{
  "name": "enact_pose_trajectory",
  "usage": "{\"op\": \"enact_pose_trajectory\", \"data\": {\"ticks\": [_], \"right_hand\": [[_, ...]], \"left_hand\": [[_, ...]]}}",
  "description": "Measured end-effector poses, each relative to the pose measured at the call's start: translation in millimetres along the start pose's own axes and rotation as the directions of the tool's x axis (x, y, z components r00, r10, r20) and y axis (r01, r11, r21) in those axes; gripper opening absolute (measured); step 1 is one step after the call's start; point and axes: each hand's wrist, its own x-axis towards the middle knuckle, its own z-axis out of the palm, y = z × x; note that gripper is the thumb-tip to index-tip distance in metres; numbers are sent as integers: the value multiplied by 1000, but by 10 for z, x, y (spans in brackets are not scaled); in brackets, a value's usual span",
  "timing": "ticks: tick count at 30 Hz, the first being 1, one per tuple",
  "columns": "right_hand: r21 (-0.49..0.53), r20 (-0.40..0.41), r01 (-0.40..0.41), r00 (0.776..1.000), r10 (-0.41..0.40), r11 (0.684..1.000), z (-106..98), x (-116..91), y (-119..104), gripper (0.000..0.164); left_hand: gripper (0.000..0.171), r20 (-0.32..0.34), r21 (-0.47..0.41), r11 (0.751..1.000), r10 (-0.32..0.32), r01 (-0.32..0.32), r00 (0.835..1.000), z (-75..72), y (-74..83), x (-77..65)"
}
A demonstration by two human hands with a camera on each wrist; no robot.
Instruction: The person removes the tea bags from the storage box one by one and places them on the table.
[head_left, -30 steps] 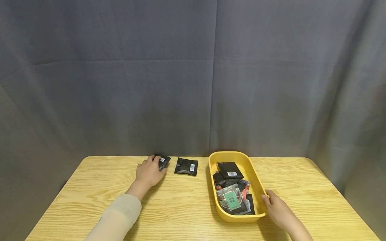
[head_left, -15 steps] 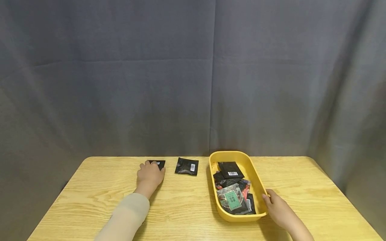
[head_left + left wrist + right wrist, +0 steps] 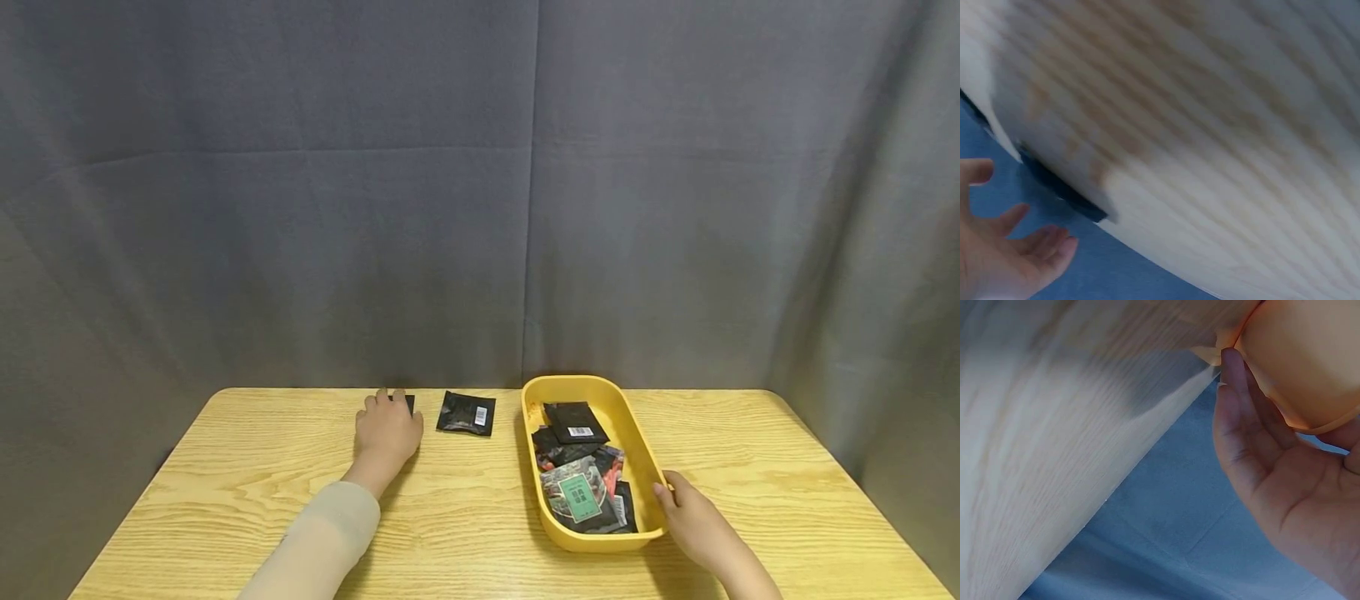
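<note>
My left hand (image 3: 388,429) reaches over a small black packet (image 3: 409,403) at the table's back edge and hides most of it. In the left wrist view that packet (image 3: 1057,186) lies flat on the wood, and the loosely bent fingers (image 3: 1054,250) are apart from it. A second black packet (image 3: 465,415) with a white barcode label lies just to the right. My right hand (image 3: 696,523) grips the right side of a yellow plastic bin (image 3: 633,442). The right wrist view shows the thumb and fingers (image 3: 1235,412) on either side of the bin's wall.
Inside the bin are several black packets (image 3: 573,423) and one with a green label (image 3: 577,498). The bin stands on a wooden table (image 3: 465,517). A grey curtain (image 3: 375,250) hangs close behind the table's back edge.
The left packet has shifted a little left and turned straighter. My left hand has moved slightly, now standing a bit farther right over it. The right hand and bin stay put.
</note>
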Motion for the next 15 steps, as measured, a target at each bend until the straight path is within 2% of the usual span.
{"op": "enact_pose_trajectory", "data": {"ticks": [3,7,12,15], "right_hand": [[-1,3,-3,1000,3,1000,0,-3,0,40],[0,10,-12,1000,12,1000,21,3,15,40],[-17,15,-24,1000,24,1000,16,3,9,42],[-13,19,-17,1000,17,1000,1,8,-5,43]], "left_hand": [[48,-79,-37,998,47,-50,996,-20,106,-8],[39,-146,-54,992,101,-110,984,-25,232,-49],[32,-186,-84,976,184,-203,965,-41,398,-127],[29,-208,-93,958,248,-272,946,-87,506,-169]]}}
